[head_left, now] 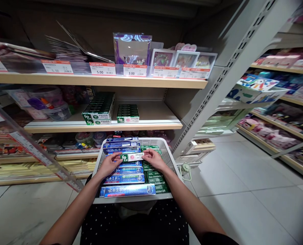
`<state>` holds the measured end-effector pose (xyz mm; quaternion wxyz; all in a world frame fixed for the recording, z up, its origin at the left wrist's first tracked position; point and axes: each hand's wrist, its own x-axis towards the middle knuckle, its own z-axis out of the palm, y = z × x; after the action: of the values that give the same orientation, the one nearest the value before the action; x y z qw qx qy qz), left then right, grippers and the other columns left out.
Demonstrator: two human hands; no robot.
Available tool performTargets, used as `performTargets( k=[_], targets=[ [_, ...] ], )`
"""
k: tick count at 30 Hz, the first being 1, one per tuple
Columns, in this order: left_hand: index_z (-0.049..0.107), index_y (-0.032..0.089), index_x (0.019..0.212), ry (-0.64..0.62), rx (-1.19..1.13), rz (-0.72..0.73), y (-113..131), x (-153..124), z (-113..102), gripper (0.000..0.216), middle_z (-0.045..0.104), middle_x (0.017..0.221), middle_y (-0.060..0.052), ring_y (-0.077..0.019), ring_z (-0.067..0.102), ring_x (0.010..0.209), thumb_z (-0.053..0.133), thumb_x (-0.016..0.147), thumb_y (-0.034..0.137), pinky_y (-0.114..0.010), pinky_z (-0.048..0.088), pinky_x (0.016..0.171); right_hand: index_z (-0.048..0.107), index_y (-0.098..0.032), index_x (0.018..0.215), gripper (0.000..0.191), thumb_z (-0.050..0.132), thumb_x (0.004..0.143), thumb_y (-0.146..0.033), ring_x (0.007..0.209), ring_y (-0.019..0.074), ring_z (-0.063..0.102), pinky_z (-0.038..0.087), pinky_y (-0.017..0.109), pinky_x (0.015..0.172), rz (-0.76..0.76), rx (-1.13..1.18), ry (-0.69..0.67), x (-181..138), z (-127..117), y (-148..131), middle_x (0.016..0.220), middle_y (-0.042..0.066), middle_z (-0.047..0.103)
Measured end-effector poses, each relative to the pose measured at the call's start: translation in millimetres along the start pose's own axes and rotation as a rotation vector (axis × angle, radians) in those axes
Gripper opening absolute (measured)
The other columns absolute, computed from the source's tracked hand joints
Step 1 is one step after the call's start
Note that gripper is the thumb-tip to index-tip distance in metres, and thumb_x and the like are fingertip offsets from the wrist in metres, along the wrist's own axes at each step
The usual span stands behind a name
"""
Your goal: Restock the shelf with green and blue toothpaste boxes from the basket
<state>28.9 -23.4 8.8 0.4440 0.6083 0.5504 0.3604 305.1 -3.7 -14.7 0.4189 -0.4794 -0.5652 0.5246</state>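
My left hand (110, 164) and my right hand (154, 159) grip the two ends of a green and white toothpaste box (132, 157), held level over a white plastic basket (169, 162) on my lap. Blue toothpaste boxes (127, 179) fill the basket's left side. Dark green Doc.Golden boxes (155, 179) fill its right side. On the middle shelf ahead stand two stacks of matching green and white boxes (100, 110), the right stack (128, 113) lower than the left.
A wooden shelf unit (97, 81) with red price tags carries packaged goods above and small items below. A grey slotted upright (217, 88) leans at the right. More stocked shelves (276, 112) line the tiled aisle on the right.
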Motion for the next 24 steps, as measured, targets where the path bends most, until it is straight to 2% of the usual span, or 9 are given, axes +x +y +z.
performTargets(
  k=[5,10,17,20,24],
  targets=[
    [0.062,0.015,0.123,0.001,-0.035,0.03,1.2,-0.2,2.3,0.063,0.069,0.097,-0.01,-0.023,0.065,0.09,0.067,0.071,0.051,-0.037,0.053,0.081,0.059,-0.02,0.094,0.041,0.079,0.065,-0.042,0.083,0.0167,0.064,0.052,0.031,0.078,-0.009,0.001,0.013,1.1,0.7,4.0,0.092,0.003,0.064],
    [0.063,0.015,0.121,0.023,-0.088,0.035,-3.4,4.6,4.2,0.063,0.069,0.109,-0.012,-0.024,0.064,0.096,0.069,0.069,0.05,-0.04,0.052,0.087,0.057,-0.02,0.09,0.04,0.08,0.063,-0.038,0.076,0.0154,0.063,0.051,0.03,0.075,-0.004,0.071,0.043,1.4,7.2,1.2,0.079,0.0,0.063],
    [0.062,0.014,0.121,0.072,-0.079,0.064,-14.7,12.1,7.9,0.06,0.067,0.114,-0.012,-0.0235,0.064,0.098,0.068,0.071,0.047,-0.04,0.053,0.089,0.056,-0.02,0.09,0.039,0.077,0.062,-0.037,0.077,0.0175,0.064,0.052,0.032,0.076,0.023,0.054,0.172,1.1,20.9,-6.1,0.077,0.0,0.063],
    [0.063,0.016,0.12,0.144,-0.034,0.13,-1.9,16.3,3.4,0.053,0.063,0.118,-0.012,-0.0231,0.064,0.101,0.066,0.075,0.043,-0.039,0.053,0.09,0.055,-0.02,0.093,0.037,0.074,0.066,-0.036,0.084,0.0183,0.064,0.054,0.034,0.081,-0.062,0.024,0.193,5.6,22.5,-17.1,0.085,0.002,0.063],
    [0.063,0.02,0.12,0.243,0.042,0.282,34.9,29.6,-9.4,0.045,0.06,0.115,-0.01,-0.0205,0.064,0.099,0.062,0.08,0.039,-0.036,0.055,0.088,0.054,-0.021,0.097,0.037,0.073,0.069,-0.036,0.096,0.0199,0.064,0.053,0.037,0.091,-0.213,-0.005,0.238,23.4,23.5,-47.4,0.102,0.006,0.063]
  ],
)
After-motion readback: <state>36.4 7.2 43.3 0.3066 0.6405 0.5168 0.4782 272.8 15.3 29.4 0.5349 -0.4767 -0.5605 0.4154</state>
